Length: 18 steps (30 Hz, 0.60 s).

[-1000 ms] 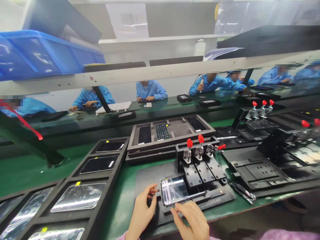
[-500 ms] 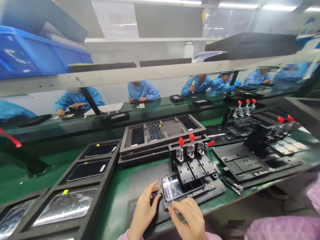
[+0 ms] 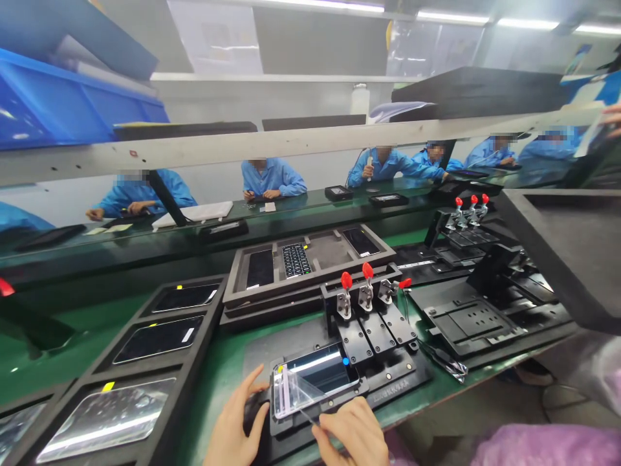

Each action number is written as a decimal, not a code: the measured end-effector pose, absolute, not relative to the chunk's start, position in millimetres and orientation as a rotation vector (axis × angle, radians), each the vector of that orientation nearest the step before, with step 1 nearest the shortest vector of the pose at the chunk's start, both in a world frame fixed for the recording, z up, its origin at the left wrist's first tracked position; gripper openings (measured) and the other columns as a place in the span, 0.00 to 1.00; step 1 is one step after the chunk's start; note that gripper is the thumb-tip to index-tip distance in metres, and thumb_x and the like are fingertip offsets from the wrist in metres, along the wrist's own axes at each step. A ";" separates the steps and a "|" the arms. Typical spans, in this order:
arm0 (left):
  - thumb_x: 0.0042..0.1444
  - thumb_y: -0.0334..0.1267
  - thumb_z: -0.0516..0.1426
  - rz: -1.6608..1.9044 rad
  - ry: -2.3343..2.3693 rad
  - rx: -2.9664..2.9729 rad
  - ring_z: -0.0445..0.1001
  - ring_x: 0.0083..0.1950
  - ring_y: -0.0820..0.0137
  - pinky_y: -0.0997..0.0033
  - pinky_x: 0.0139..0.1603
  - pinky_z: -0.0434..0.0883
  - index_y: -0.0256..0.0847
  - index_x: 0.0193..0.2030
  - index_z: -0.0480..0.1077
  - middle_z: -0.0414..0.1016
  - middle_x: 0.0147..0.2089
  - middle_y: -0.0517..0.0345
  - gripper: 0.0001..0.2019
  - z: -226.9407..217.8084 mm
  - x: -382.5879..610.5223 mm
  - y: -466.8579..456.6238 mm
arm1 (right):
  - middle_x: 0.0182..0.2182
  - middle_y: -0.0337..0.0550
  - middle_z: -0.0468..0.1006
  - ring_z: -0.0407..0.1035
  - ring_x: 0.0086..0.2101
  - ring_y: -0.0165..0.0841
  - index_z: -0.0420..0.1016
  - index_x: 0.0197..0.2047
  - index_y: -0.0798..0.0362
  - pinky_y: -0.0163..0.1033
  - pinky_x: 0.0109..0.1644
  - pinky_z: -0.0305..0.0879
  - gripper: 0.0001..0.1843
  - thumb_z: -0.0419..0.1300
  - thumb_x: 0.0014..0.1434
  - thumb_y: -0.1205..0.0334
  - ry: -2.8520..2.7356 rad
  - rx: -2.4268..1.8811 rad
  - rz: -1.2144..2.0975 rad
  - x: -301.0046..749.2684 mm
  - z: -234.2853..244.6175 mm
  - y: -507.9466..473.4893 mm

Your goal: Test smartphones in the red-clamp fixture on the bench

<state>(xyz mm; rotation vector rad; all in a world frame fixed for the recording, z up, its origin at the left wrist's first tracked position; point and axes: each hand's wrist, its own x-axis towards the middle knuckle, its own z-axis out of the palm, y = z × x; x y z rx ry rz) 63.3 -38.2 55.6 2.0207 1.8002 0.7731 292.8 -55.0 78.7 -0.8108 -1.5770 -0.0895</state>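
A phone-sized glass panel (image 3: 317, 378) lies in a black clamp fixture (image 3: 388, 378) at the near edge of the green bench. My right hand (image 3: 349, 430) is pinched on a clear protective film (image 3: 295, 391) that stands lifted off the panel's left end. Fingers spread, my left hand (image 3: 235, 424) rests against the fixture's left side, beside the panel. Three red-handled toggle clamps (image 3: 366, 288) stand behind the panel.
A long black tray (image 3: 220, 310) of film-covered panels runs along the left. A grey foam tray (image 3: 310, 259) with dark panels sits behind the fixture. More clamp fixtures (image 3: 475, 317) lie to the right, a dark tray (image 3: 567, 252) overhangs there. People in blue coats sit across the belt.
The panel has slid out from under the clamp plates toward me. My right hand has lifted the film off its left end. The view has shifted right.
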 end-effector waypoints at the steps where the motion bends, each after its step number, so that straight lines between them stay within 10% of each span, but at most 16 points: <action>1: 0.58 0.43 0.50 0.773 1.793 2.009 0.71 0.52 0.63 0.55 0.55 0.67 0.48 0.62 0.50 0.73 0.49 0.55 0.24 57.8 61.7 -40.0 | 0.19 0.36 0.74 0.63 0.20 0.26 0.71 0.34 0.54 0.35 0.25 0.58 0.06 0.60 0.51 0.70 -1.583 -0.807 -0.092 292.0 79.1 -54.9; 18: 0.56 0.44 0.54 0.939 1.748 1.918 0.74 0.49 0.66 0.62 0.50 0.72 0.48 0.60 0.54 0.75 0.49 0.57 0.25 53.4 91.8 -35.6 | 0.20 0.37 0.74 0.64 0.21 0.27 0.71 0.35 0.53 0.36 0.26 0.59 0.08 0.60 0.50 0.73 -1.580 -0.860 -0.069 295.5 81.2 -60.1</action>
